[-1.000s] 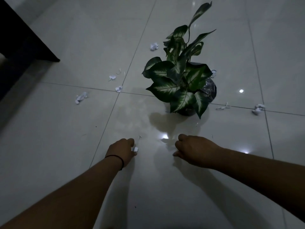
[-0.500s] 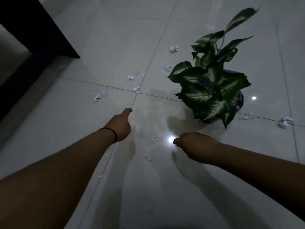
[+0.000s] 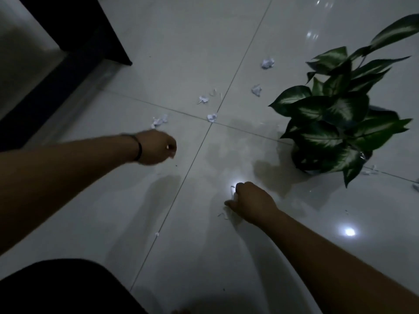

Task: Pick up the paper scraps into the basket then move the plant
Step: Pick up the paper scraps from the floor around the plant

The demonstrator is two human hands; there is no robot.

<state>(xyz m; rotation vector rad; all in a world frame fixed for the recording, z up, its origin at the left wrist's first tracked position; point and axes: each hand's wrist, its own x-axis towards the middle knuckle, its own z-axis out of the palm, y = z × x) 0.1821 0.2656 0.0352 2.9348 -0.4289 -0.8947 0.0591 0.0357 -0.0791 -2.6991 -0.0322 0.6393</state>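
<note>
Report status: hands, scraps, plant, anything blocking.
Left hand curled above the floor, contents unclear. Right hand pinching thin paper scraps at floor level. More crumpled scraps lie ahead; plant unmoved. No basket in view, nothing blocking.

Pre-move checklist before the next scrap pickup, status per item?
1. Right hand on the thin scraps at its fingertips: ok, touching; grip cannot tell.
2. Left hand free for the next grab: cannot tell, fingers curled, contents hidden.
3. Nearest crumpled scrap within left hand's path: ok, just beyond it.
4. Scraps all cleared from the floor: not ok, several remain.
5. Basket in view: not ok.
6. Plant upright, unmoved: ok.
</note>
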